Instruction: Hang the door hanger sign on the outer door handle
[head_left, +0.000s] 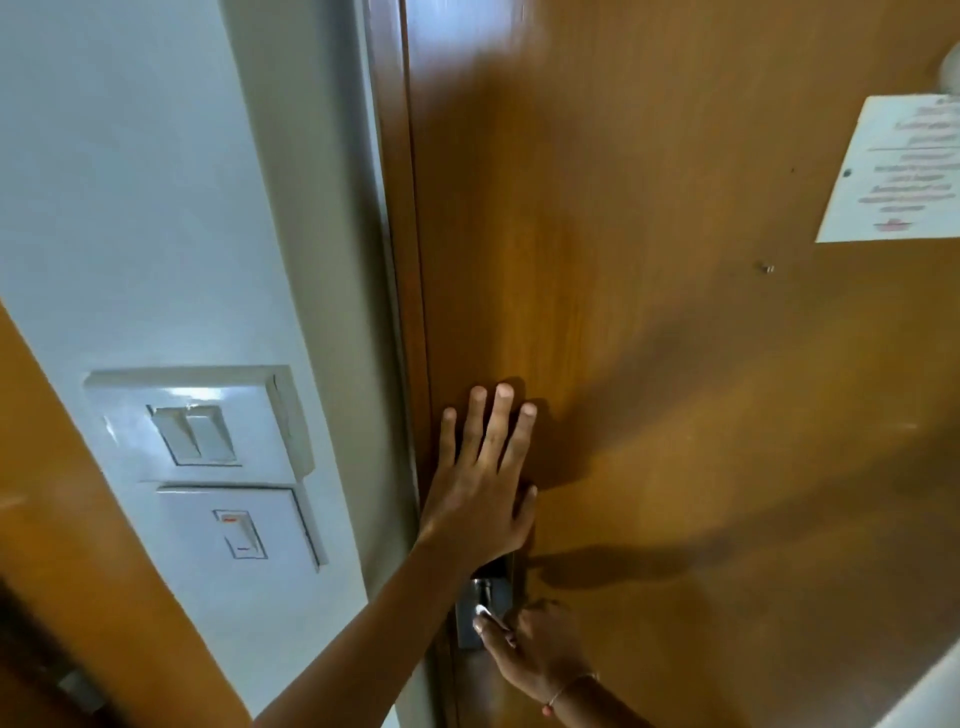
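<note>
Left hand (480, 488) flat, empty, on door (649, 338) above handle (488, 616). Right hand (535, 654) grips handle. No hanger visible. Turn fully, pull slowly.

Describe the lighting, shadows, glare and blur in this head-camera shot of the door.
Head view: warm light leaves a soft sheen high on the door; the left hand throws a dark shadow to its right; glare whitens the handle by the right hand and streaks the switch plate; the notice text is blurred beyond reading; wide-angle distortion bends the door frame.
</note>
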